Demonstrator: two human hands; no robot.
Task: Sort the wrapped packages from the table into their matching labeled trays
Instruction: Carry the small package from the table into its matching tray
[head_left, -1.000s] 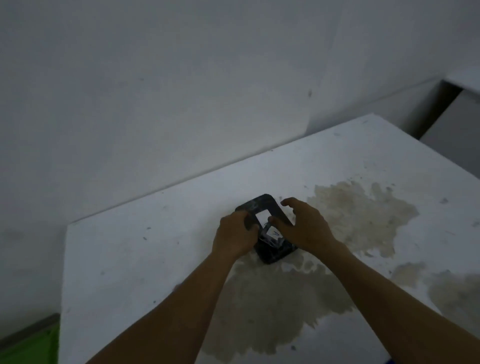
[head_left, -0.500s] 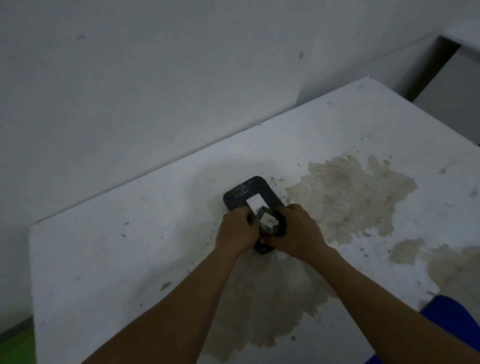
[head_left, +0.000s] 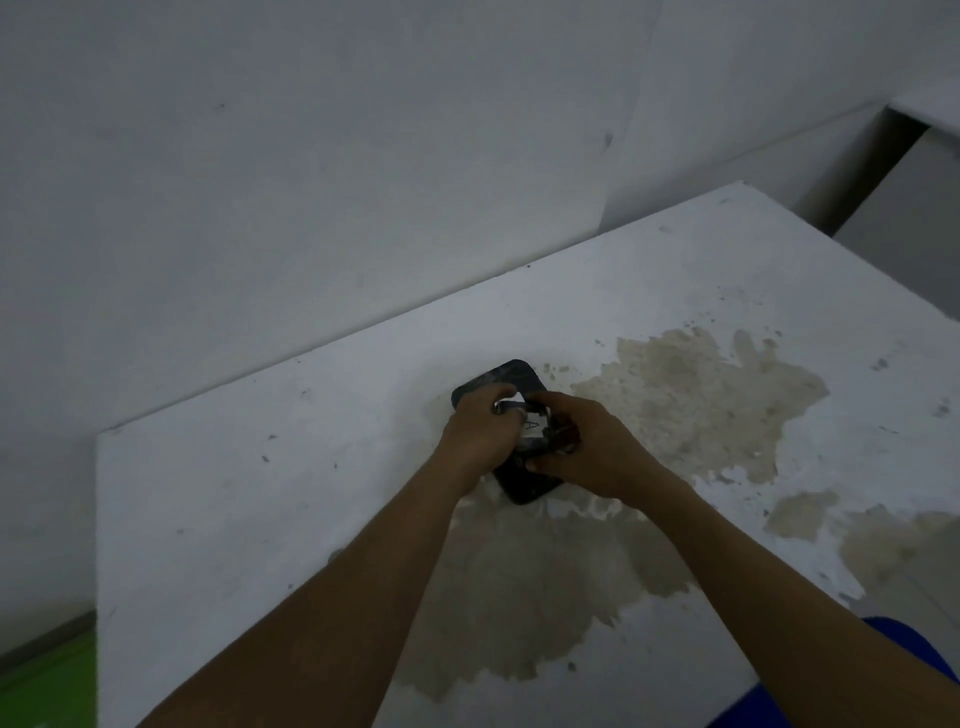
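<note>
Hands both on one small clear-wrapped package w/ white label, over black rounded plastic tray on stained white table: left hand & right hand fingers curled round it. Not released; other packages not visible.

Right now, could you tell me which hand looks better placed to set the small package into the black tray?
Probably the right hand: it grips the small package directly over the black tray; the left hand seems only steadying.

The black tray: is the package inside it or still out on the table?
Inside: the small wrapped package sits over the black tray, gripped by both hands, left and right.
</note>
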